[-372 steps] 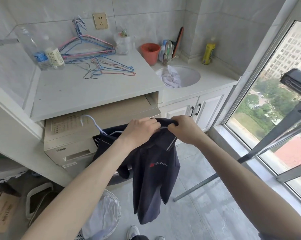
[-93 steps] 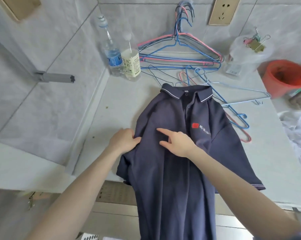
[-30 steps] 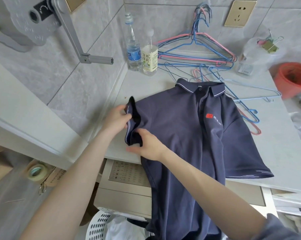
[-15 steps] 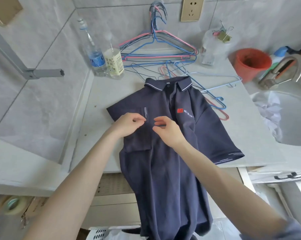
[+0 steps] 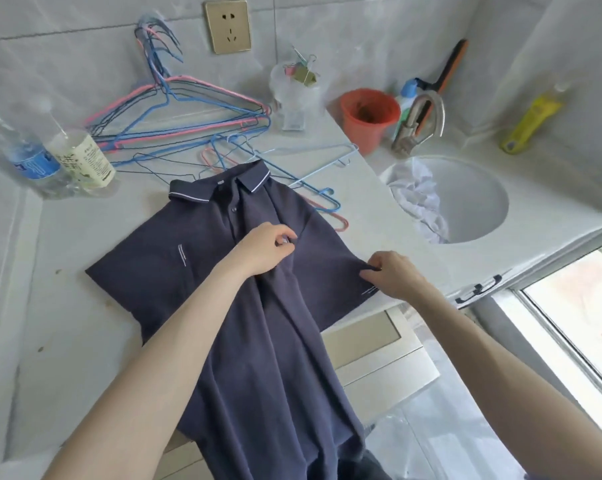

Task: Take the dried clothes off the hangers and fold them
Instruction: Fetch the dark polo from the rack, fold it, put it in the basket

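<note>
A dark navy polo shirt w/ a white-striped collar (image 5: 244, 282) lies face up on the pale stone desk (image 5: 71, 306), collar toward the back wall. Its bottom half hangs over the desk's front edge. One sleeve is folded in over the chest on the left side, w/ a thin white stripe showing.

The left hand (image 5: 263, 249) rests on the middle of the shirt, just below the buttons, fingers curled in & pinching a bit of cloth. The right hand (image 5: 393, 273) is at the shirt's other sleeve, near the desk's front edge, fingers closed on the sleeve's hem by its white stripes.

Behind the collar, a heap of pink & blue wire hangers (image 5: 175, 119) sits by the back edge, some leaning on the wall, & a few more hangers lie just beside the shirt's shoulder. Two clear plastic bottles (image 5: 60, 157) stand at the back left corner. An orange plastic cup (image 5: 368, 119) is at the back right, next to a metal tap (image 5: 419, 124). A round white sink (image 5: 479, 199) on the right has crumpled white cloth (image 5: 420, 202) in it.
</note>
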